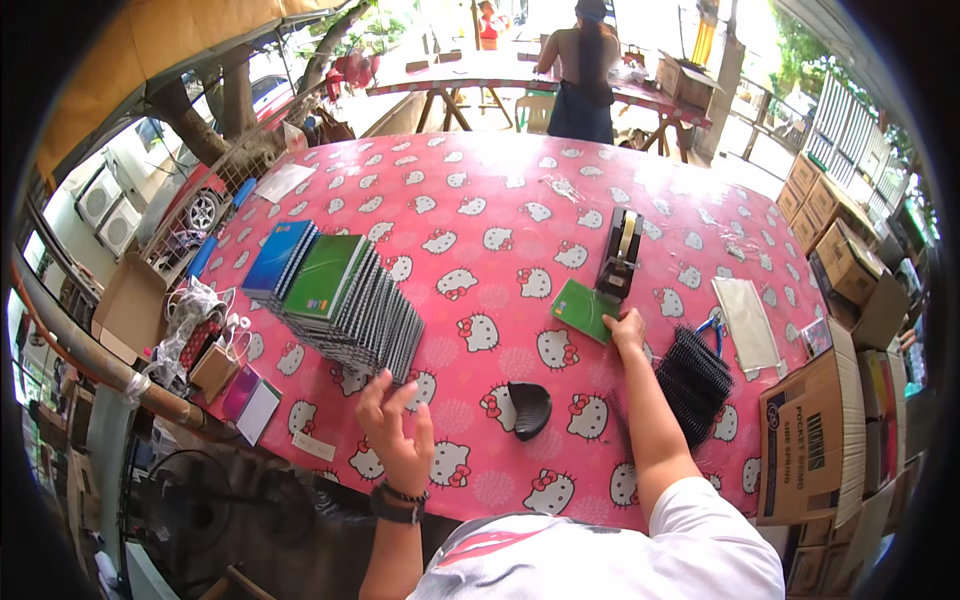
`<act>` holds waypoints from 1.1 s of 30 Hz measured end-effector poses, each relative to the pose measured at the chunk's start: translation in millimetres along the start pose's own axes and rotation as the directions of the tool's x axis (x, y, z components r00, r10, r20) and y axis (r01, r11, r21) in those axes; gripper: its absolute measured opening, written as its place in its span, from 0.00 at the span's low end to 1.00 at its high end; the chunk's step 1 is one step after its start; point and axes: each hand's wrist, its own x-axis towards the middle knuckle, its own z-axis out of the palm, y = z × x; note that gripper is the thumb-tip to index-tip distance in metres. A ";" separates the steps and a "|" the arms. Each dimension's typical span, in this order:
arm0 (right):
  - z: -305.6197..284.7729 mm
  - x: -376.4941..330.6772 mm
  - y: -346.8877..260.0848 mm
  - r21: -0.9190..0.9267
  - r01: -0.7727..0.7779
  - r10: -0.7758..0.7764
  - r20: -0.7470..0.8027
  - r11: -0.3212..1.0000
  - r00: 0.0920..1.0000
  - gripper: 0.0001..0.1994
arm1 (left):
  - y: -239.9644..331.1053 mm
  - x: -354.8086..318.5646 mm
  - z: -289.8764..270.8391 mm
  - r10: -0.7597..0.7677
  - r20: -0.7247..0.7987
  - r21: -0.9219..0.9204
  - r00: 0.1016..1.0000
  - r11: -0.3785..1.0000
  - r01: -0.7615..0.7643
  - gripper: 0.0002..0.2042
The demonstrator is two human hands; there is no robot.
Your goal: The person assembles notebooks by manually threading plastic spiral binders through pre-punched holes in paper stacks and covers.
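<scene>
Standing over a long table [480,200] with a pink cartoon-cat cloth, the person has both arms out. The right hand [628,328] rests with its fingers laid flat on the corner of a small green notebook [583,309], pressing rather than gripping, nothing closed in it. That notebook lies just in front of a black tape dispenser [620,255], touching its base. The left hand [397,428] hangs loose and half open above the cloth, fingers spread, holding nothing; it is just beside the near end of a slanted row of spiral notebooks [345,300], blue and green covers on top, the rest fanned like fallen dominoes.

Now the containers. On the right, an open cardboard box [810,440] stands against the table's edge with flat packs [872,395] stacked on end inside it. More brown boxes [845,255] pile up behind it; what they hold I cannot tell. On the left, an open carton [130,305] shows a bare inside.

Between the hands sits a small black curved thing [529,408]. By the right forearm lies a heap of black binding combs [692,380], with blue-handled pliers [712,328] and a clear plastic sleeve [748,325] beyond. At the far table another person [585,70] stands with their back turned.
</scene>
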 end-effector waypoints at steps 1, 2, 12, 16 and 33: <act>-2.0 -1.6 1.8 -0.009 0.028 -0.028 0.002 1.000 1.000 0.22 | 2.8 -10.3 1.2 -0.029 0.021 -0.023 0.999 0.999 0.030 0.14; -3.5 -4.0 4.1 -0.019 0.056 -0.056 0.005 0.998 0.998 0.22 | 5.2 -20.3 2.2 -0.058 0.043 -0.046 0.997 0.997 0.060 0.14; -23.9 -67.6 -23.8 0.882 -0.016 -0.426 0.244 0.472 0.871 0.11 | 16.2 -43.9 -2.1 -0.056 0.128 -0.145 0.990 0.987 0.075 0.16; -40.7 -179.3 -48.7 0.833 0.158 -0.660 0.288 0.530 0.693 0.11 | 45.0 -29.2 12.2 0.115 0.265 -0.030 0.957 0.993 -0.111 0.19; -79.8 -187.0 63.3 -0.074 0.479 -0.468 0.123 0.875 0.875 0.15 | 18.3 -93.3 38.0 0.134 0.363 -0.168 0.922 0.983 -0.077 0.08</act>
